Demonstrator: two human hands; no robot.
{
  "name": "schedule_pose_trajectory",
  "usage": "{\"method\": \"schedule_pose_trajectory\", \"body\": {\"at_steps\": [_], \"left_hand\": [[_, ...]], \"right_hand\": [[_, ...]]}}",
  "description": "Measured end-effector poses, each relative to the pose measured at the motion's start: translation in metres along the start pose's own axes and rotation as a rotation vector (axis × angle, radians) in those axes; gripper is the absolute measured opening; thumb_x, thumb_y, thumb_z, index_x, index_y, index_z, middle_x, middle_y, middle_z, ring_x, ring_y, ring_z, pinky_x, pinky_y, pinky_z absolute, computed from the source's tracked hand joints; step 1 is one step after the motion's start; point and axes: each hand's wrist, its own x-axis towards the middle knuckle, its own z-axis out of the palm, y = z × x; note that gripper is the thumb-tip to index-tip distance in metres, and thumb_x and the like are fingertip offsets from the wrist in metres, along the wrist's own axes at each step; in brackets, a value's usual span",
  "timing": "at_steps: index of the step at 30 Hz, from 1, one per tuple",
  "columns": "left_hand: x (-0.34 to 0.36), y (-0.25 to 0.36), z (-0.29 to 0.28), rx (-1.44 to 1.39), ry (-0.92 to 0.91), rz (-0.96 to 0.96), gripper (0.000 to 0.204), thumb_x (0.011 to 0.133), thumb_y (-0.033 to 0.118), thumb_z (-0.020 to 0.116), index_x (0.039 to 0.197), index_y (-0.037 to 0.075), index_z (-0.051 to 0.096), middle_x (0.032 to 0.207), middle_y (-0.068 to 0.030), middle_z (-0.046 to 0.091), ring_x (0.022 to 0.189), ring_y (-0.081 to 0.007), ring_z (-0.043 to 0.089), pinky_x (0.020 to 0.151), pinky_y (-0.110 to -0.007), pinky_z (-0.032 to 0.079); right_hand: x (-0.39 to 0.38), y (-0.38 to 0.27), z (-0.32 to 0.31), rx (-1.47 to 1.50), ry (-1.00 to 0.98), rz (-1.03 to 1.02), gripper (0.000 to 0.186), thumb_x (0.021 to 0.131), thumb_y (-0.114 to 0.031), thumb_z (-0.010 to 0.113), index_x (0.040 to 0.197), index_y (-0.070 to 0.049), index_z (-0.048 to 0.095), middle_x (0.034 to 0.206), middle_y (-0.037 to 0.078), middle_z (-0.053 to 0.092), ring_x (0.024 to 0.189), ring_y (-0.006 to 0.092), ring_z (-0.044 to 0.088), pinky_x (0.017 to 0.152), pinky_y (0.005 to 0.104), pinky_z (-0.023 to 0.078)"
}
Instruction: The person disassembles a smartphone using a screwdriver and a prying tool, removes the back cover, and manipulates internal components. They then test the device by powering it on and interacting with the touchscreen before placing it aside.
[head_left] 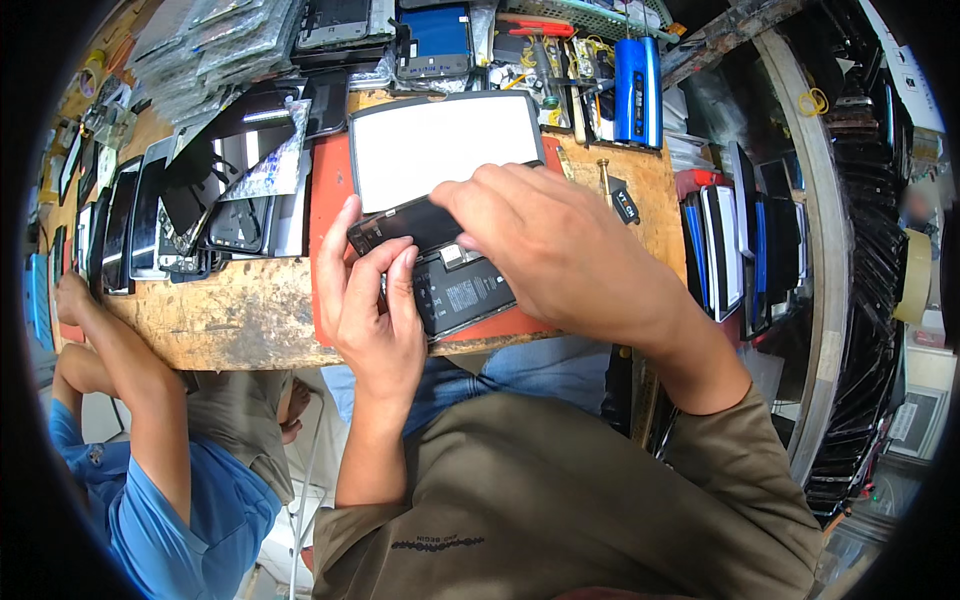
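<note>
Head view: one opened phone, at the centre of the frame, in two parts. Upper part: a dark panel [425, 229], tilted along its length, its left end in the grip of the left hand [375, 295], thumb and fingers grasping it. Right hand [545, 235]: fingers curled over the panel's right portion, touching it; whether this grip is clenched on it cannot be told, the palm side being hidden. Lower part: the phone body [465, 292], battery exposed, just below the panel and partly beneath the hands. Underneath: a red mat [333, 180] on a worn wooden table [245, 325]. Above the panel, centre: a white pad [440, 145] with a dark rim. Upper left: a stack of clear-wrapped packets [215, 55]; below it, at left, several phones [120, 230]. Upper right of centre: a shiny blue device [637, 92], upright. Lower left: another person's arm [150, 395], blue sleeve.
</note>
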Motion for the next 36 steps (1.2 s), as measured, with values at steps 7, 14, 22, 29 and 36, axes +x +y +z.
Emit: {"method": "schedule_pose_trajectory", "body": {"at_steps": [7, 14, 22, 29, 36], "left_hand": [[-0.002, 0.000, -0.004, -0.094, -0.053, -0.037, 0.028, 0.109, 0.014, 0.057, 0.089, -0.004, 0.066, 0.136, -0.0212, 0.062, 0.114, -0.0293, 0.062, 0.097, -0.038, 0.049], [-0.004, 0.003, -0.003, -0.083, -0.084, -0.032, 0.012, 0.096, 0.008, 0.074, 0.094, -0.001, 0.066, 0.130, -0.0266, 0.054, 0.124, -0.0388, 0.058, 0.100, -0.047, 0.048], [-0.006, -0.004, 0.001, -0.185, -0.058, -0.021, 0.016, 0.086, 0.003, 0.084, 0.099, 0.005, 0.074, 0.131, -0.0200, 0.053, 0.118, -0.0338, 0.061, 0.098, -0.043, 0.051], [-0.007, -0.004, -0.001, -0.182, -0.070, -0.044, 0.014, 0.086, 0.000, 0.083, 0.097, 0.004, 0.077, 0.131, -0.0180, 0.055, 0.117, -0.0314, 0.061, 0.098, -0.041, 0.051], [-0.009, -0.003, -0.007, -0.231, -0.107, -0.118, 0.024, 0.106, 0.012, 0.056, 0.089, -0.003, 0.062, 0.128, -0.0227, 0.054, 0.109, -0.0307, 0.060, 0.099, -0.041, 0.047]], "right_hand": [[-0.003, -0.002, 0.004, -0.053, -0.027, -0.020, 0.017, 0.093, -0.011, 0.067, 0.106, -0.001, 0.063, 0.092, 0.011, 0.063, 0.086, 0.0307, 0.066, 0.075, 0.0401, 0.051], [-0.001, 0.001, 0.014, -0.089, 0.048, -0.044, 0.016, 0.090, -0.010, 0.065, 0.103, -0.002, 0.060, 0.093, 0.013, 0.064, 0.082, 0.0293, 0.068, 0.070, 0.0410, 0.053], [-0.013, -0.003, 0.008, 0.264, 0.250, 0.115, 0.024, 0.096, 0.001, 0.067, 0.120, 0.003, 0.065, 0.099, 0.014, 0.071, 0.084, 0.0282, 0.072, 0.074, 0.0377, 0.058], [-0.035, 0.009, -0.014, 0.356, 0.580, 0.276, 0.039, 0.100, 0.003, 0.063, 0.138, 0.002, 0.057, 0.089, 0.012, 0.065, 0.079, 0.0208, 0.069, 0.071, 0.0337, 0.055], [-0.078, 0.043, -0.013, 0.055, 0.051, 0.740, 0.039, 0.095, -0.017, 0.076, 0.124, 0.001, 0.059, 0.086, 0.020, 0.068, 0.082, 0.0419, 0.069, 0.075, 0.0502, 0.054]]}}
